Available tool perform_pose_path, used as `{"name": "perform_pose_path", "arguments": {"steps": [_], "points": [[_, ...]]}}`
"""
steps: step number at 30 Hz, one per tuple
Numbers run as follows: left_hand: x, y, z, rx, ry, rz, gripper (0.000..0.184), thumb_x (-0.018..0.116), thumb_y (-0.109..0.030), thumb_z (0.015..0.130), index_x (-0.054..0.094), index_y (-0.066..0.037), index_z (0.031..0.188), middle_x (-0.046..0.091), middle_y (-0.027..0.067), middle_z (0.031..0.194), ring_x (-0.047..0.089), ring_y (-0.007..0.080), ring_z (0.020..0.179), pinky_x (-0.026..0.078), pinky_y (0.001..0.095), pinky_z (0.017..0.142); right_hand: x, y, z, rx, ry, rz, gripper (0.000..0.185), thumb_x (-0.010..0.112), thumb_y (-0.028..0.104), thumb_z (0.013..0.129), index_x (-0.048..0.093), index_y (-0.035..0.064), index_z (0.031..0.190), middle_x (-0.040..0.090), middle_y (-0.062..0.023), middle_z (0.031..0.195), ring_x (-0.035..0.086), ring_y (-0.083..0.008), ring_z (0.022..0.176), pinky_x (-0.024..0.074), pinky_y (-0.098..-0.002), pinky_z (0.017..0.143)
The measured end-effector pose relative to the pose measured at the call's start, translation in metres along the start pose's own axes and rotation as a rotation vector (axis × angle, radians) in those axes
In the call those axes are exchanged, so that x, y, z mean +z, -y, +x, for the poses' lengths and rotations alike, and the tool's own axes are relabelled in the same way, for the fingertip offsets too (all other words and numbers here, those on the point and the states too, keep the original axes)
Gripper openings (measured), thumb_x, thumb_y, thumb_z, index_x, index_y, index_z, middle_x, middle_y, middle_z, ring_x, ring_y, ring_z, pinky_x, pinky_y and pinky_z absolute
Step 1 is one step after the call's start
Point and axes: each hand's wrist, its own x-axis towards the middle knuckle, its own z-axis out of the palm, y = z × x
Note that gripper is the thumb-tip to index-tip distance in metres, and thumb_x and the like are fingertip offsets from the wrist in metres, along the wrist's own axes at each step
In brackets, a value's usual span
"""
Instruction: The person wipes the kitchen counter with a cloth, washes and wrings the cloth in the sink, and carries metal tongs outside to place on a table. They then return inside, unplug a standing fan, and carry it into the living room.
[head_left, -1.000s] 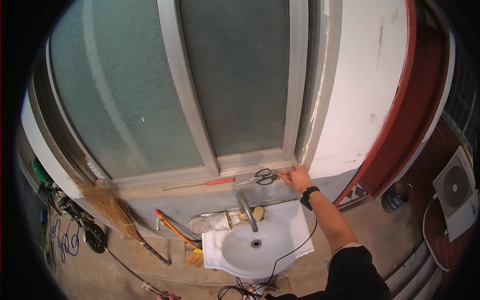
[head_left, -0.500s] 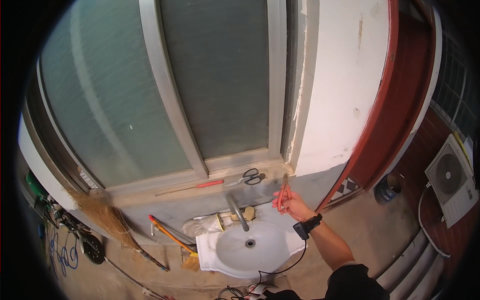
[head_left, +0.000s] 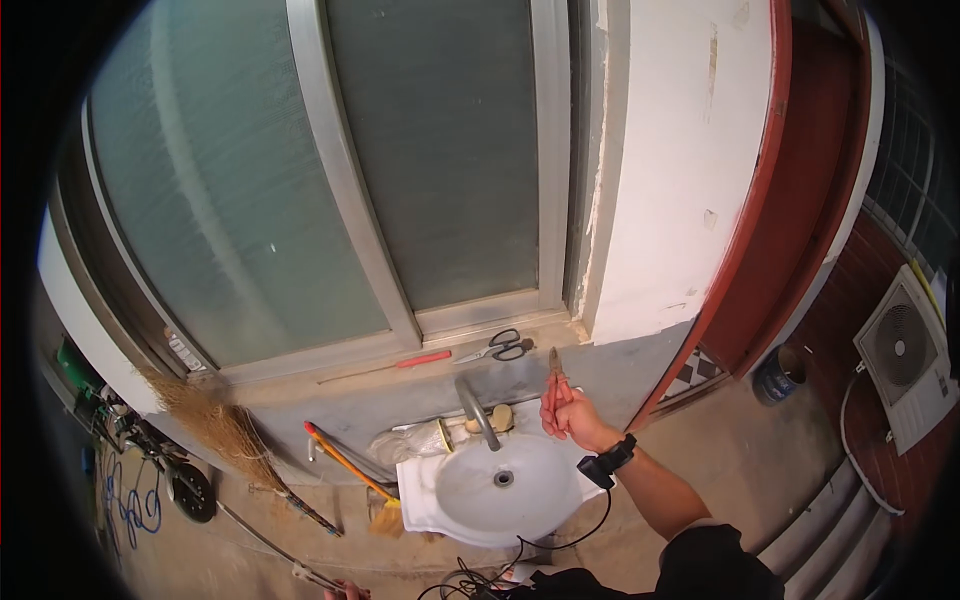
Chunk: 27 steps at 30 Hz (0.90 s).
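Observation:
My right hand [head_left: 572, 418] is wrapped around a pair of pliers [head_left: 556, 372] with red handles, jaws pointing up toward the window ledge. It hovers just above the right rear of the white washbasin [head_left: 420, 500]. On the ledge to its left lie scissors [head_left: 508, 346] with dark handles. Farther left rests a thin tool with a red handle [head_left: 424, 359] and a long slim shaft. Only a few curled fingers of my left hand [head_left: 347, 592] show at the bottom edge, close to the end of a thin rod [head_left: 262, 540]; what they grip is unclear.
A curved faucet [head_left: 470, 400] rises behind the basin, beside a plastic bag [head_left: 412, 443]. Left of it lean an orange-handled brush [head_left: 345, 462] and a straw broom [head_left: 215, 430]. A bucket [head_left: 778, 378] and an outdoor air-conditioner unit [head_left: 905, 350] stand right.
My right hand has moved slightly left with the pliers, which now point more upright and seem closed together. More of my left hand shows at the bottom edge. The view has shifted slightly.

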Motion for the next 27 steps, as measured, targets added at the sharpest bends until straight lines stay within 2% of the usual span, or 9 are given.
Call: {"name": "perform_pose_path", "arguments": {"steps": [4, 6, 7, 9, 13, 18, 22, 24, 27], "points": [[-0.009, -0.001, -0.010, -0.006, -0.044, 0.005, 0.025, 0.065, -0.007, 0.095, 0.057, -0.003, 0.118, 0.060, 0.0056, 0.081, 0.057, 0.0141, 0.068, 0.049, 0.0290, 0.058, -0.015, -0.002, 0.049, -0.077, -0.198, -0.227, 0.019, 0.066, 0.004, 0.077, 0.055, 0.0025, 0.092, 0.053, -0.0089, 0.077, 0.056, -0.0248, 0.063, 0.0495, -0.0351, 0.056], [-0.021, 0.013, -0.008, 0.036, -0.018, -0.058, 0.026, 0.065, -0.006, 0.095, 0.057, -0.002, 0.120, 0.060, 0.0065, 0.082, 0.057, 0.0144, 0.068, 0.050, 0.0289, 0.058, -0.032, 0.003, 0.086, -0.271, -0.275, -1.068, 0.026, 0.077, 0.014, 0.077, 0.057, 0.0019, 0.089, 0.058, -0.0124, 0.084, 0.060, -0.0302, 0.075, 0.0534, -0.0397, 0.070], [-0.024, 0.012, -0.012, 0.036, -0.031, -0.058, 0.026, 0.065, -0.006, 0.095, 0.057, -0.002, 0.120, 0.060, 0.0065, 0.082, 0.057, 0.0144, 0.068, 0.050, 0.0289, 0.058, -0.032, 0.007, 0.100, -0.272, -0.262, -1.068, 0.026, 0.077, 0.014, 0.077, 0.057, 0.0019, 0.089, 0.058, -0.0124, 0.084, 0.060, -0.0302, 0.075, 0.0534, -0.0397, 0.070], [-0.028, 0.006, -0.019, 0.034, -0.053, -0.027, 0.026, 0.063, -0.005, 0.095, 0.057, -0.002, 0.120, 0.060, 0.0062, 0.082, 0.057, 0.0146, 0.068, 0.050, 0.0289, 0.058, -0.029, 0.016, 0.129, -0.568, -0.253, -1.540, 0.027, 0.080, 0.019, 0.077, 0.060, 0.0027, 0.087, 0.062, -0.0154, 0.097, 0.060, -0.0340, 0.097, 0.0503, -0.0420, 0.088], [-0.036, -0.006, -0.032, 0.035, -0.120, -0.024, 0.025, 0.063, -0.006, 0.095, 0.057, -0.003, 0.119, 0.059, 0.0061, 0.080, 0.057, 0.0146, 0.066, 0.050, 0.0285, 0.056, -0.034, 0.006, 0.177, -0.528, -0.108, -1.638, 0.025, 0.080, 0.018, 0.076, 0.065, 0.0055, 0.091, 0.065, -0.0151, 0.107, 0.056, -0.0332, 0.114, 0.0446, -0.0440, 0.098], [-0.053, -0.003, -0.046, 0.005, -0.182, -0.044, 0.020, 0.066, -0.010, 0.096, 0.059, -0.003, 0.114, 0.060, 0.0056, 0.076, 0.056, 0.0135, 0.062, 0.045, 0.0277, 0.050, -0.042, -0.003, 0.198, -0.347, -0.140, -1.864, 0.026, 0.071, 0.010, 0.076, 0.070, 0.0054, 0.101, 0.067, -0.0122, 0.112, 0.056, -0.0310, 0.118, 0.0427, -0.0468, 0.101], [-0.063, -0.001, -0.054, -0.005, -0.244, -0.040, 0.020, 0.067, -0.013, 0.096, 0.059, -0.003, 0.112, 0.061, 0.0053, 0.076, 0.056, 0.0132, 0.062, 0.044, 0.0279, 0.050, -0.036, 0.010, 0.190, -0.311, -0.141, -1.726, 0.026, 0.071, 0.010, 0.075, 0.069, 0.0045, 0.100, 0.069, -0.0145, 0.104, 0.060, -0.0339, 0.111, 0.0483, -0.0439, 0.093], [-0.062, -0.005, -0.057, -0.008, -0.259, -0.045, 0.020, 0.067, -0.014, 0.097, 0.059, -0.004, 0.113, 0.061, 0.0052, 0.075, 0.057, 0.0135, 0.062, 0.046, 0.0275, 0.052, -0.019, 0.019, 0.183, -0.396, -0.140, -1.677, 0.026, 0.075, 0.011, 0.074, 0.068, 0.0041, 0.098, 0.068, -0.0160, 0.099, 0.063, -0.0377, 0.101, 0.0513, -0.0431, 0.088], [-0.052, -0.009, -0.050, -0.023, -0.248, -0.145, 0.022, 0.068, -0.014, 0.098, 0.058, -0.005, 0.115, 0.062, 0.0047, 0.077, 0.060, 0.0145, 0.065, 0.048, 0.0273, 0.054, 0.019, 0.025, 0.173, -0.265, -0.139, -1.434, 0.032, 0.081, 0.012, 0.076, 0.063, 0.0024, 0.100, 0.068, -0.0107, 0.095, 0.067, -0.0283, 0.089, 0.0534, -0.0370, 0.082]]}}
